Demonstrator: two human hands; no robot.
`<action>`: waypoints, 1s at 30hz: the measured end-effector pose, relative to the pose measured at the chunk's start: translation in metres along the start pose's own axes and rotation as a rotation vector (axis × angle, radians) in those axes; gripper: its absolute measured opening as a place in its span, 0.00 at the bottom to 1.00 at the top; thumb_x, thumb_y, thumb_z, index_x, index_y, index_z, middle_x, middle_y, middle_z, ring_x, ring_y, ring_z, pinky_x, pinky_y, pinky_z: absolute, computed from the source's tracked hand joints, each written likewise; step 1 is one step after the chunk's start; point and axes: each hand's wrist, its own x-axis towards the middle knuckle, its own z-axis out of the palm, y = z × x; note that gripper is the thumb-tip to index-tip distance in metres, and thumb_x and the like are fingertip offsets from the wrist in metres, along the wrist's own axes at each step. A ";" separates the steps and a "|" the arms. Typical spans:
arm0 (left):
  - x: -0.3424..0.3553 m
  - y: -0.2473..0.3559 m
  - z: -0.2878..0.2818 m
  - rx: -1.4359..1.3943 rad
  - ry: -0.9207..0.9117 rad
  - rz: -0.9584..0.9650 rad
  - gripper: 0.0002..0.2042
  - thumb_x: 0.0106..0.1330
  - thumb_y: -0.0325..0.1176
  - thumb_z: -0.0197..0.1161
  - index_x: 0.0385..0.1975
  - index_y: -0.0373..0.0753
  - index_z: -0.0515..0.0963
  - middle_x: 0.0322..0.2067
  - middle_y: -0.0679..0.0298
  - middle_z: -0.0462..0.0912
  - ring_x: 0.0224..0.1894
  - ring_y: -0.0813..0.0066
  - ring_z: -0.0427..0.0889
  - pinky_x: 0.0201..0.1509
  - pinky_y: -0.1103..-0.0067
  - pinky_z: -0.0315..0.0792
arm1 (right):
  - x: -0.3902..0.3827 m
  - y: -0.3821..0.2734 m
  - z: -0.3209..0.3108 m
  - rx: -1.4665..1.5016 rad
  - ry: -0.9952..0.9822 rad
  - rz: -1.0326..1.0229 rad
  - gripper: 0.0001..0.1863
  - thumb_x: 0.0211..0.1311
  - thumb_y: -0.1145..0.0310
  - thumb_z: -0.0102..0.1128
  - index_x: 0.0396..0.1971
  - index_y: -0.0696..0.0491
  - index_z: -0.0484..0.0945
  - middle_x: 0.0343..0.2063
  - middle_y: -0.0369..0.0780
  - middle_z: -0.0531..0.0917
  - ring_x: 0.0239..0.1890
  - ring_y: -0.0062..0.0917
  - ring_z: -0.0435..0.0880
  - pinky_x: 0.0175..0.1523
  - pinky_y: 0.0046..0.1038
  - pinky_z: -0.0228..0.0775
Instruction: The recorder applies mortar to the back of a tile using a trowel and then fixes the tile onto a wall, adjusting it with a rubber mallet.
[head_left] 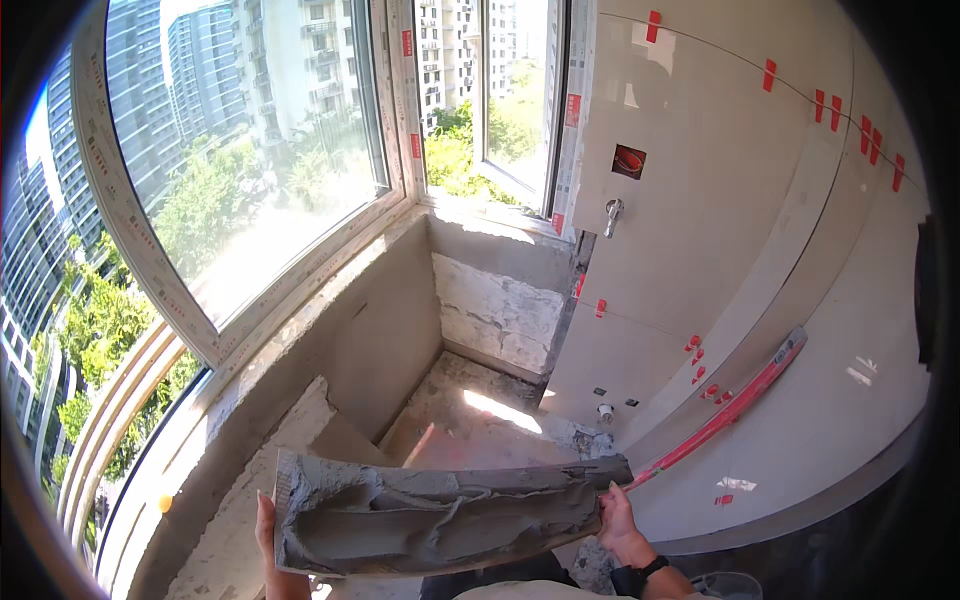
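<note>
Across the lower middle of the view, held level above the floor, lies one long slab, its upper face spread with a single uneven layer of grey mortar, ridged and hollowed. Two hands hold it, one at each end. The left hand grips the left edge, mostly hidden by the slab and the lower border of the view; the right hand is closed on the right end, its thumb uppermost. One dark band circles the right wrist.

Just beyond the right hand, one red bar with a grey tip slants up along the tiled wall; whether its lower end touches the slab cannot be told. Seven red tabs follow the wall's upper joint; smaller red ones lower down are too crowded to count surely. Below the upper joint are one square opening and one metal valve, with one white fitting near the floor. Two windows, one large and one narrower, meet at the far corner. One clear container shows partly at the lower edge.
</note>
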 end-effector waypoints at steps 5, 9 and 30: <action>0.140 0.037 0.084 -0.052 -0.426 -0.007 0.34 0.68 0.60 0.45 0.64 0.37 0.60 0.59 0.53 0.70 0.61 0.52 0.68 0.64 0.58 0.64 | 0.039 -0.039 0.080 0.170 -0.038 -0.041 0.43 0.61 0.35 0.37 0.58 0.60 0.68 0.57 0.46 0.74 0.59 0.38 0.71 0.65 0.38 0.59; 0.238 0.039 0.124 -0.041 -0.541 -0.042 0.34 0.68 0.59 0.45 0.63 0.37 0.61 0.59 0.52 0.70 0.61 0.53 0.69 0.64 0.58 0.64 | 0.081 -0.068 0.142 0.200 -0.042 -0.093 0.43 0.61 0.34 0.37 0.61 0.56 0.65 0.60 0.45 0.71 0.61 0.39 0.69 0.66 0.41 0.57; 0.648 0.007 0.208 0.082 -0.774 0.469 0.30 0.69 0.53 0.45 0.61 0.34 0.64 0.57 0.51 0.72 0.57 0.55 0.72 0.62 0.61 0.67 | 0.349 -0.258 0.260 0.503 -0.548 -0.451 0.35 0.67 0.39 0.37 0.56 0.56 0.67 0.48 0.43 0.79 0.40 0.34 0.84 0.39 0.35 0.77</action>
